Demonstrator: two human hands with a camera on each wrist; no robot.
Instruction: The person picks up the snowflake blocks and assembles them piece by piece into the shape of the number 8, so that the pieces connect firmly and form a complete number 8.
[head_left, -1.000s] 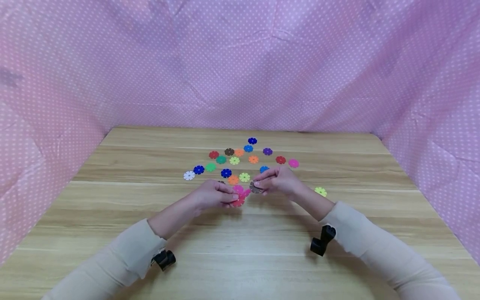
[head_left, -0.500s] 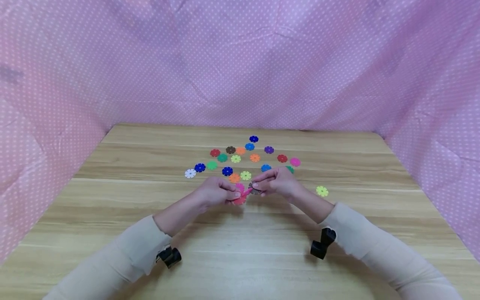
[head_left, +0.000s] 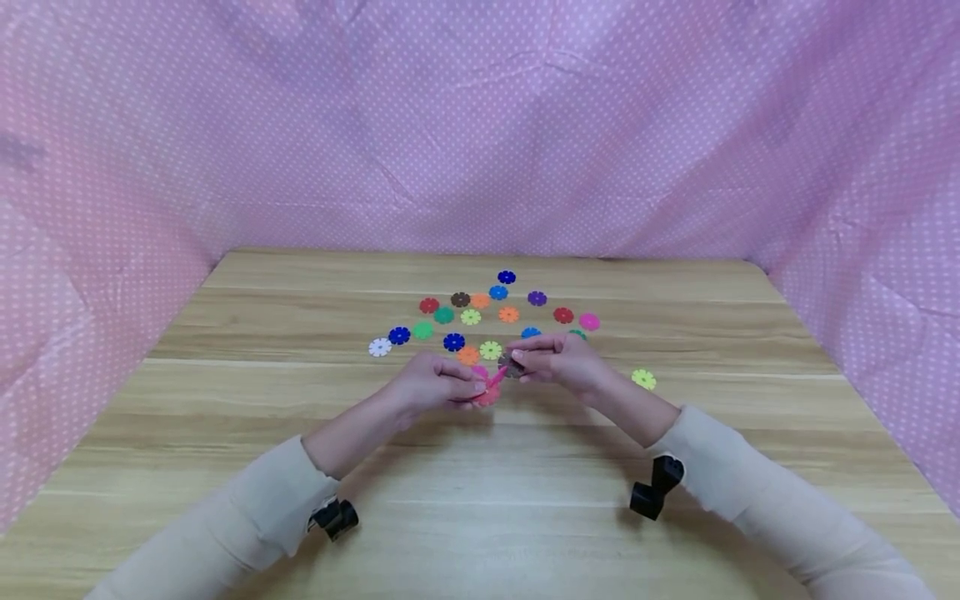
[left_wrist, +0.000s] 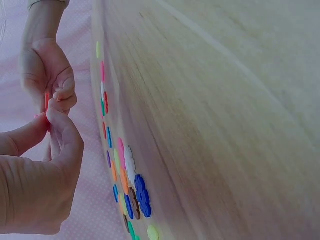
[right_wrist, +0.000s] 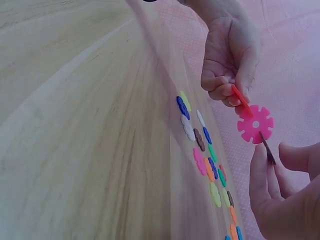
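With left hand (head_left: 431, 385), pinching red disc (head_left: 491, 396) by its edge, probably to free the opposite rim; supporting pink disc (right_wrist: 248, 132) between hands; with right hand (head_left: 564, 365), pinching brown disc (head_left: 510, 369) edge-on to the pink, perhaps notched in.

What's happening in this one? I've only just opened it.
A person is working with notched plastic discs, held up above a wooden table. The left hand pinches a red notched disc, which meets the edge of a pink notched disc. The right hand holds a brown notched disc against another part of the pink one's edge; whether it sits fully in a slot is hard to tell. Loose discs in many colours lie on the table, mostly beyond the hands.
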